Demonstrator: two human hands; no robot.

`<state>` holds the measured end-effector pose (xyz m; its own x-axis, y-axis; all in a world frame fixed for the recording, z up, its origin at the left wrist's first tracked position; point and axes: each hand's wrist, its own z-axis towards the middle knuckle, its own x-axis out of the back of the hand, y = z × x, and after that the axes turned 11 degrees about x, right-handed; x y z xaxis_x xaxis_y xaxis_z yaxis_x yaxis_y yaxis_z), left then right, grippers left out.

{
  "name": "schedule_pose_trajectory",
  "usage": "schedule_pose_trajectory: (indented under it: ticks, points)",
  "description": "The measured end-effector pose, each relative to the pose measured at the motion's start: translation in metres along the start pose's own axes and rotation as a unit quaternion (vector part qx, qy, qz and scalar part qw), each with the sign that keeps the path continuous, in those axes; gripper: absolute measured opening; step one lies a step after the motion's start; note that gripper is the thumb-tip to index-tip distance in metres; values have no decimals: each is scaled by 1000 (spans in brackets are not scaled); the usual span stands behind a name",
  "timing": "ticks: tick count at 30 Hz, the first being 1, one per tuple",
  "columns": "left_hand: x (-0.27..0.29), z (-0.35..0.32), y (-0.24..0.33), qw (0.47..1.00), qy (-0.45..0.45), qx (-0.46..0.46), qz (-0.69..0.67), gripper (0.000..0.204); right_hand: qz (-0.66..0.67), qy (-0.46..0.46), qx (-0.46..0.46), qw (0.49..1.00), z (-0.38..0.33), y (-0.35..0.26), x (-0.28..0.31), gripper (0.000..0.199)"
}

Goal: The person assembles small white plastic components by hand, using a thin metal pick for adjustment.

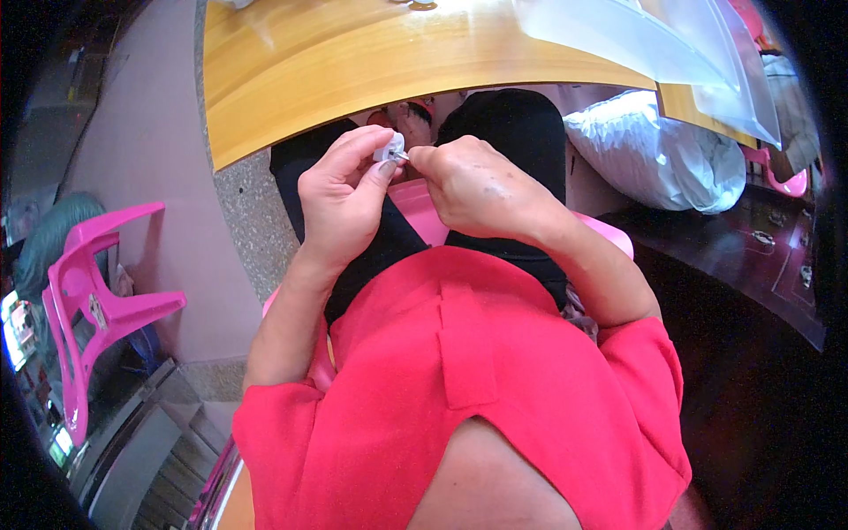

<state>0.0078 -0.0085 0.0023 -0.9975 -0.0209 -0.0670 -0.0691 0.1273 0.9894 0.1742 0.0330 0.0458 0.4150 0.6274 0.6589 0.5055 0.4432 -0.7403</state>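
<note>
Just before the table edge, my left hand (pixel 343 199) pinches a small white plastic-looking piece (pixel 386 148) between thumb and fingers. My right hand (pixel 486 187) meets it from the other side, its fingers closed on a thin, light-coloured rod-like part (pixel 402 156) that touches the white piece. How far that part goes into the piece cannot be made out. Both hands are held above my lap, over dark trousers (pixel 512 132) and a pink seat (pixel 420 208).
A wooden table (pixel 371 66) spans the far side, with a translucent plastic sheet or bin (pixel 636 44) at its right. Under that lies a stuffed white bag (pixel 654 155). At the left stands a pink plastic chair (pixel 93 291), by a pale wall (pixel 177 203).
</note>
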Motion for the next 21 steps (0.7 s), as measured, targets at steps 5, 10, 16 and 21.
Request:
schedule_pose_trajectory:
  ticks: [5,10,16,21]
  points:
    - [3,4,-9,989,3,-67,132,21,-89,-28,-23,995,2,-4,-3,18]
    - [3,7,5,986,-35,92,-138,24,-101,-3,30,994,-8,4,2,20]
    - [16,14,8,973,-81,97,-195,22,-40,45,56,997,-24,12,16,21]
    - [14,18,10,968,-74,95,-219,25,15,90,117,989,-23,29,2,16]
